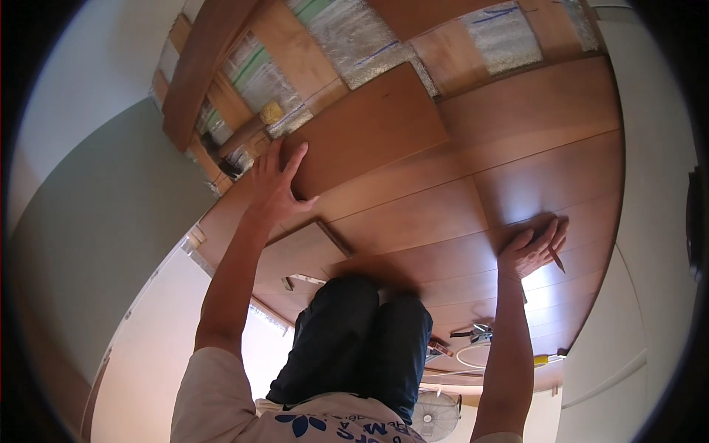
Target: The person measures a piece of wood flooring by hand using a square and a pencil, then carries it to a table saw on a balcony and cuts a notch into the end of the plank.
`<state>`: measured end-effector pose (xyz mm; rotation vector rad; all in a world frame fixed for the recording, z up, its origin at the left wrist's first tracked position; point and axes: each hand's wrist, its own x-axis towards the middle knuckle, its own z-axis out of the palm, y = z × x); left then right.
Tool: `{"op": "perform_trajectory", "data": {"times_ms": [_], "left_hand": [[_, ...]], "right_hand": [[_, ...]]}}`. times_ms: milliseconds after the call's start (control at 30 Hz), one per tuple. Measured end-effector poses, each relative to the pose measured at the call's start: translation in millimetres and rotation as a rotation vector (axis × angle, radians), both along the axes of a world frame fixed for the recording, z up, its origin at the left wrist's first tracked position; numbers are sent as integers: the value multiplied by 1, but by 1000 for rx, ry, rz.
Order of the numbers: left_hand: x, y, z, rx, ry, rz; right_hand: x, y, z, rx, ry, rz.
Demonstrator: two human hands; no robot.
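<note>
My left hand has its fingers spread at the left end of a loose brown floorboard. That board lies slightly askew along the edge of the laid planks, partly over the uncovered wooden battens. My right hand rests on the laid wooden floor to the right of my knees. A short reddish-brown pencil is held between its fingers, tip pointing down toward me.
Ahead, battens run between silvery foil strips. A wooden-handled tool and a long loose plank lie left. A short board piece is beside my knees; a clamp-like tool and a fan are behind. White panels border the right.
</note>
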<state>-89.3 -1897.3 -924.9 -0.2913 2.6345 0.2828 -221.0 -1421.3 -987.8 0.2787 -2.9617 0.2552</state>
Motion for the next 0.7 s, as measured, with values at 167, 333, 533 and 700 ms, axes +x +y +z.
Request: {"op": "perform_trajectory", "data": {"times_ms": [167, 333, 533, 700], "left_hand": [[-5, 7, 4, 6, -29, 44], [-7, 7, 4, 15, -29, 48], [-7, 7, 5, 7, -38, 40], [-6, 7, 2, 39, -6, 78]], "right_hand": [[0, -1, 0, 12, -18, -6], [0, 0, 1, 5, -16, 0], [0, 0, 1, 9, -15, 0], [-1, -1, 2, 8, -17, 4]]}}
